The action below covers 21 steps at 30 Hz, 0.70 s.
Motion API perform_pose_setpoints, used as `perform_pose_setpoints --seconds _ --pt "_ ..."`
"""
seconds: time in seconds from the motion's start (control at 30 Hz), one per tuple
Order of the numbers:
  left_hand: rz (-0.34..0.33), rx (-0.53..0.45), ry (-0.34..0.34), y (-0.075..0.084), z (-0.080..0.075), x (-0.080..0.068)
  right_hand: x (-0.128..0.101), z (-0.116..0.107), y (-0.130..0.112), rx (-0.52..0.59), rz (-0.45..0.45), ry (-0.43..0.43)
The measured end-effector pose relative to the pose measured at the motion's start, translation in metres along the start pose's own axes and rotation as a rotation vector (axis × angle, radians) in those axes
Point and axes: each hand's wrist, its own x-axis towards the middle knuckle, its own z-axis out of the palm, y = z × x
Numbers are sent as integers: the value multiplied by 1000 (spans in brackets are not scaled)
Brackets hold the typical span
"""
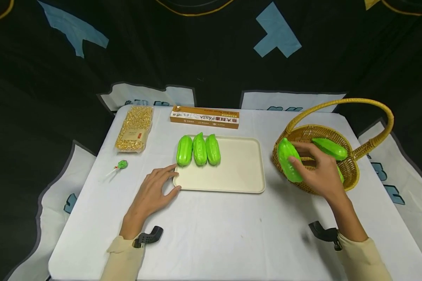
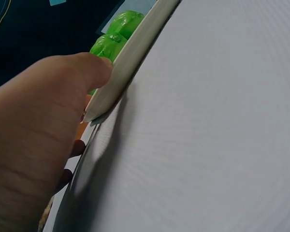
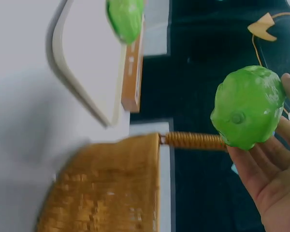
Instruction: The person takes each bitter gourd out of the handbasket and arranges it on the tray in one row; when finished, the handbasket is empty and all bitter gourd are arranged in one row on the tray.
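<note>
Over the left side of the wicker basket (image 1: 354,171), my right hand (image 1: 320,169) holds a lumpy green bitter melon (image 1: 289,160) between thumb and fingers. The right wrist view shows this bitter melon (image 3: 246,108) end-on, above the basket's rim. Two more bitter melons lie in the basket, one (image 1: 329,148) at the back and one partly hidden behind my hand. My left hand (image 1: 155,190) grips the near left corner of the cream tray (image 1: 235,166), its thumb at the front rim. Three bitter melons (image 1: 199,150) stand side by side on the tray's left part.
A pasta box (image 1: 204,117) lies behind the tray. To the left are a bag of yellow kernels (image 1: 135,128) and a green-wrapped lollipop (image 1: 121,164). The basket's tall handle (image 1: 341,102) arches over it. A black curtain (image 1: 211,50) hangs behind the white table (image 1: 225,234).
</note>
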Motion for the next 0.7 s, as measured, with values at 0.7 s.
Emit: perform_pose_setpoints --seconds 0.7 --pt "-49 -69 -4 1 -2 -2 43 86 -3 139 241 -159"
